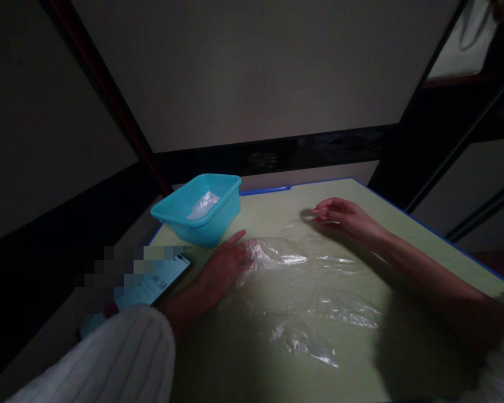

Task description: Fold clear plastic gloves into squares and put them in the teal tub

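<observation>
A clear plastic bag lies spread and crinkled on a pale green table. My left hand rests on the bag's left edge, fingers stretched out flat beside the teal tub. My right hand reaches to the bag's far edge, its fingers bent and pinched on the thin plastic there. Both arms wear white knitted sleeves.
A teal plastic tub stands at the table's far left corner with a folded clear bag inside. A phone with a lit screen lies at the left edge. The table has a blue rim; dark walls and frames surround it.
</observation>
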`<action>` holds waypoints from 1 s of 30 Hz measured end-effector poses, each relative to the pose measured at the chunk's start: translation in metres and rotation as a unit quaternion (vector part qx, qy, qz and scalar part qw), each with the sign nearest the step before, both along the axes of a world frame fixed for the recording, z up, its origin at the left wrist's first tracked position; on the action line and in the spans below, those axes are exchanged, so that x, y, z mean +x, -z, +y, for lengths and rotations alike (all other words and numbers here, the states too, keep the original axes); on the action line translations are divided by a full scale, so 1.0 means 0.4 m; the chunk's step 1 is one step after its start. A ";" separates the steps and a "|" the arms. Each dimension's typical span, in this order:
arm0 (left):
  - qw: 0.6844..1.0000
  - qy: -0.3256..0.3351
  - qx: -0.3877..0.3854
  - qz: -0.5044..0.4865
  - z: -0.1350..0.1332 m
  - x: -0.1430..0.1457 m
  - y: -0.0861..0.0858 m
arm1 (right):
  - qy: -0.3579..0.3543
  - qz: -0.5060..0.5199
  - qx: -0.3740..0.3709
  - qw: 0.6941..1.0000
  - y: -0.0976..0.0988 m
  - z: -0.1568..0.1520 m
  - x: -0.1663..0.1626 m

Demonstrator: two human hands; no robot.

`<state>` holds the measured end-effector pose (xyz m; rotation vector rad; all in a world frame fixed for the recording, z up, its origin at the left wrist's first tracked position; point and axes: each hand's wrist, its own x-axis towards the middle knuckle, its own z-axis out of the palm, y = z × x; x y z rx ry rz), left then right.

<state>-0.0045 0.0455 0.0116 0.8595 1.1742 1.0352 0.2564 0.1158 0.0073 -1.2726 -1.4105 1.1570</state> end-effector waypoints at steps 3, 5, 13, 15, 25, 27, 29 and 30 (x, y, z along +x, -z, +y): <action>0.985 -0.051 0.105 0.126 -0.010 0.000 0.012 | -0.025 -0.156 0.114 0.981 0.003 -0.012 -0.014; 0.927 -0.057 0.261 0.264 -0.025 0.000 0.024 | -0.090 -0.270 0.204 0.937 0.006 -0.025 -0.027; 0.624 0.219 0.483 0.574 -0.070 0.012 0.068 | -0.256 -0.486 0.244 0.799 0.067 -0.034 -0.045; 0.630 0.273 0.416 0.595 -0.068 0.016 0.065 | -0.249 -0.504 0.230 0.795 0.074 -0.024 -0.039; 0.633 0.289 0.360 0.622 -0.025 0.008 0.065 | -0.205 -0.525 0.219 0.796 0.062 0.004 -0.038; 0.629 0.289 0.361 0.625 -0.016 0.005 0.066 | -0.199 -0.495 0.268 0.802 0.040 -0.011 -0.044; 0.627 0.292 0.361 0.626 -0.009 0.004 0.066 | -0.237 -0.421 0.308 0.819 0.007 -0.041 -0.058; 0.627 0.292 0.360 0.626 -0.007 0.004 0.066 | -0.275 -0.380 0.301 0.830 -0.011 -0.060 -0.066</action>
